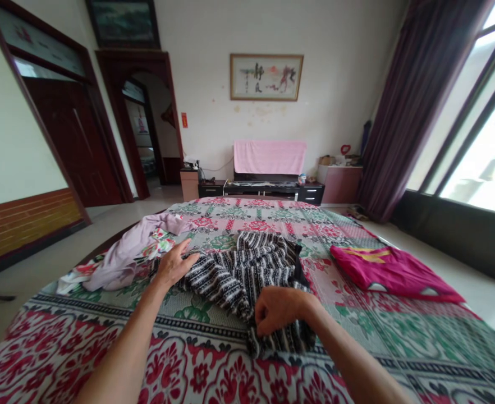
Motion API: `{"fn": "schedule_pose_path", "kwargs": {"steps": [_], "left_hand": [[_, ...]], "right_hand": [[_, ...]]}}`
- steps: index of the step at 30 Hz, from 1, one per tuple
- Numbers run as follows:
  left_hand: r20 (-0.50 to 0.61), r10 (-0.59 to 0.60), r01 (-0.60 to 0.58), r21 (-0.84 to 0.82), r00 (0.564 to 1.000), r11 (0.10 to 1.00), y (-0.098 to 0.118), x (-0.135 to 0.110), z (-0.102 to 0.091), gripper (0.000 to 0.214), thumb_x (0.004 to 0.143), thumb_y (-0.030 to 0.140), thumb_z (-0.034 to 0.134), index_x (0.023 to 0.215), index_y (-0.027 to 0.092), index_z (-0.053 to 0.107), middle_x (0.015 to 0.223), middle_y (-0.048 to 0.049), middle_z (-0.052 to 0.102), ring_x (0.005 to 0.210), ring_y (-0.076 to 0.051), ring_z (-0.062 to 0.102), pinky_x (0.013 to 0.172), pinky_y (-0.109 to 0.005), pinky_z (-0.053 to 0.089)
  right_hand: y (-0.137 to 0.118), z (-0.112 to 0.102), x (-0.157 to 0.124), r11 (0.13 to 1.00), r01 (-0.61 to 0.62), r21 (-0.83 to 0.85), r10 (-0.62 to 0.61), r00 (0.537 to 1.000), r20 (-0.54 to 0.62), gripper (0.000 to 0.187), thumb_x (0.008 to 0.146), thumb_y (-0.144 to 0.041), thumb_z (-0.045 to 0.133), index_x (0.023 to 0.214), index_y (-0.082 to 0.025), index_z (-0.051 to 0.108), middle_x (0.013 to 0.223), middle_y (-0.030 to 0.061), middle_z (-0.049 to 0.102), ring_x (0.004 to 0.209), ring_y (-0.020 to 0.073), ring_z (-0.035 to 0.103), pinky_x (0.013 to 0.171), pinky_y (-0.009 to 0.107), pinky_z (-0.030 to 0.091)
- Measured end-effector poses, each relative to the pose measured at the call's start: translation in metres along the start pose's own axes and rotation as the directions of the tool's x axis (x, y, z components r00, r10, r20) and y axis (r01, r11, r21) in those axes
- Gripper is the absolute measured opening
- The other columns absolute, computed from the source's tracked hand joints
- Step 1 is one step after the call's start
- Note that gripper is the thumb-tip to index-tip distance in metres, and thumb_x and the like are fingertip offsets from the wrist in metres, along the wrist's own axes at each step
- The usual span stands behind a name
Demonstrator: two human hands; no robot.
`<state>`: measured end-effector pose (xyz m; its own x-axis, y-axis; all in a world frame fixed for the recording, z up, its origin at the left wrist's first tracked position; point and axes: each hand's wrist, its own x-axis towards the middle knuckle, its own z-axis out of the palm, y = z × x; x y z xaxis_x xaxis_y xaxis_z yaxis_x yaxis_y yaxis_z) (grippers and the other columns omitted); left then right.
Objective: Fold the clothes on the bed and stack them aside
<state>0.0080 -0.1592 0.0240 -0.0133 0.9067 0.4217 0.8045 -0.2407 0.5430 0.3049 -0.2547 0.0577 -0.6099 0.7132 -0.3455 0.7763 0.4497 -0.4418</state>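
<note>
A black, white and grey striped knit sweater (264, 264) lies rumpled across the middle of the patterned cover, one sleeve reaching out to the left. Over the end of that sleeve is my left hand (175, 265), its fingers stretched and apart. My right hand (280, 310) is closed in a fist at the near part of the sweater, with the knit bunched under it. The fingertips of this hand are curled inward and partly hidden.
The red, green and white patterned cover (201, 370) spreads over a wide surface. Left lie a pale lilac garment (123, 255) and a floral cloth (161, 242). A folded magenta garment (393, 272) is at right. Beyond stands a low black cabinet (310, 194) with a pink-draped screen.
</note>
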Motion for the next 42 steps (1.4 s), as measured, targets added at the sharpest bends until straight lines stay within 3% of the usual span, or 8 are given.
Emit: {"fn": "schedule_pose_path", "kwargs": {"steps": [7,12,18,23,30,35,39,42], "left_hand": [[0.375,0.099,-0.064,-0.105,0.922,0.992,0.004,-0.004,-0.003,0.055,0.069,0.046,0.061,0.119,0.021,0.065,0.121,-0.0049,0.066,0.111,-0.024,0.060,0.090,-0.025,0.048],[0.224,-0.042,0.042,0.004,0.974,0.999,0.003,-0.001,-0.003,0.042,0.075,0.045,0.053,0.101,0.019,0.072,0.090,-0.0035,0.074,0.086,-0.022,0.068,0.078,-0.027,0.050],[0.314,0.023,-0.025,0.001,0.949,1.000,-0.010,-0.001,0.009,0.062,0.066,0.028,0.058,0.127,0.020,0.058,0.127,-0.0075,0.062,0.118,-0.024,0.056,0.100,-0.030,0.040],[0.347,0.043,-0.053,0.019,0.937,0.998,-0.017,-0.001,0.018,0.068,0.064,0.026,0.058,0.132,0.017,0.054,0.130,-0.0106,0.059,0.118,-0.025,0.056,0.100,-0.030,0.041],[0.296,0.000,-0.029,0.093,0.955,0.995,-0.014,-0.002,0.020,0.022,0.066,0.031,0.057,0.079,0.024,0.073,0.083,-0.0040,0.073,0.083,-0.022,0.066,0.076,-0.028,0.047],[0.112,-0.060,0.062,-0.016,0.992,0.998,-0.002,-0.001,0.006,0.016,0.067,0.033,0.055,0.064,0.021,0.065,0.064,0.0018,0.064,0.069,-0.016,0.058,0.065,-0.025,0.041],[-0.029,-0.216,0.177,-0.471,0.976,0.864,-0.004,0.008,-0.005,0.024,0.066,0.042,0.057,0.063,0.018,0.058,0.056,0.0045,0.054,0.058,-0.013,0.050,0.056,-0.023,0.038],[-0.053,-0.303,0.147,-0.786,0.952,0.600,-0.012,0.016,-0.008,0.029,0.061,0.044,0.061,0.066,0.017,0.055,0.058,0.0043,0.055,0.056,-0.011,0.050,0.056,-0.023,0.041]], "right_hand": [[0.048,-0.029,-0.033,0.955,-0.260,-0.143,0.210,0.932,-0.294,0.024,0.061,-0.014,0.052,0.068,-0.016,0.075,0.054,-0.0002,0.063,0.049,0.0101,0.049,0.046,0.020,0.030],[0.067,-0.037,-0.046,0.942,-0.312,-0.125,0.247,0.895,-0.371,0.023,0.063,-0.010,0.051,0.065,-0.018,0.072,0.059,0.0010,0.065,0.054,0.0120,0.052,0.051,0.022,0.032],[0.051,-0.040,-0.043,0.964,-0.251,-0.090,0.194,0.891,-0.411,0.033,0.084,-0.034,0.047,0.066,-0.018,0.068,0.059,0.0016,0.061,0.054,0.0110,0.050,0.054,0.024,0.032],[0.039,-0.027,-0.030,0.956,-0.280,-0.084,0.234,0.906,-0.353,0.039,0.071,-0.055,0.061,0.084,-0.020,0.072,0.077,0.0049,0.069,0.065,0.0154,0.057,0.055,0.025,0.035],[0.034,-0.020,-0.023,0.945,-0.263,-0.193,0.185,0.920,-0.346,0.028,0.066,-0.012,0.055,0.083,-0.020,0.075,0.086,0.0061,0.072,0.078,0.0188,0.063,0.066,0.024,0.041],[0.053,-0.030,-0.027,0.959,-0.235,-0.157,0.158,0.905,-0.394,0.026,0.073,-0.011,0.048,0.075,-0.019,0.073,0.074,0.0026,0.071,0.066,0.0134,0.058,0.062,0.022,0.038],[0.070,-0.040,-0.035,0.955,-0.291,-0.065,0.211,0.814,-0.541,0.029,0.080,-0.015,0.043,0.080,-0.017,0.071,0.081,0.0044,0.072,0.073,0.0153,0.060,0.069,0.024,0.040],[0.081,-0.047,-0.039,0.939,-0.332,0.083,0.290,0.640,-0.711,0.031,0.083,-0.018,0.040,0.088,-0.017,0.070,0.088,0.0067,0.071,0.081,0.0183,0.062,0.077,0.027,0.042]]}}
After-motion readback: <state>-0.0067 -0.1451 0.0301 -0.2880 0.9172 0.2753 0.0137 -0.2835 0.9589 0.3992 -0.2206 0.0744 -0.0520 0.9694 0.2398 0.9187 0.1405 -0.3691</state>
